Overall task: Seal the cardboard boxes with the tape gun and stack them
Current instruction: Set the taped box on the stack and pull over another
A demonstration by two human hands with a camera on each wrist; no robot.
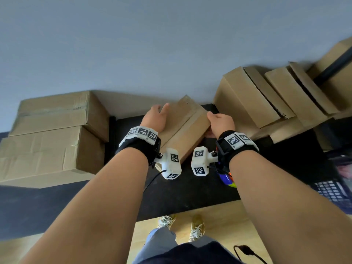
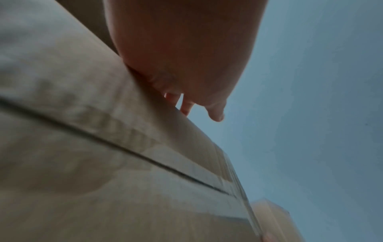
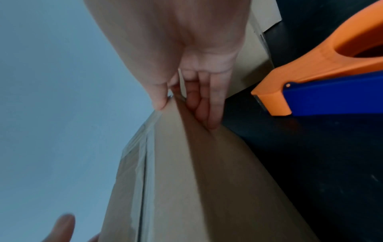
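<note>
A brown cardboard box sits tilted over the black table, with clear tape along its top seam. My left hand presses its palm against the box's left side, and its fingers stick out straight past the edge. My right hand lies on the right side, fingers flat down that face and the thumb tip on the top edge. The orange and blue tape gun lies on the table beside my right wrist, held by neither hand.
Two taped boxes are stacked at the left end of the table. Several boxes with gaping flaps lean together at the right. A grey wall stands behind. A black crate sits at the lower right, and a cable lies on the wooden floor.
</note>
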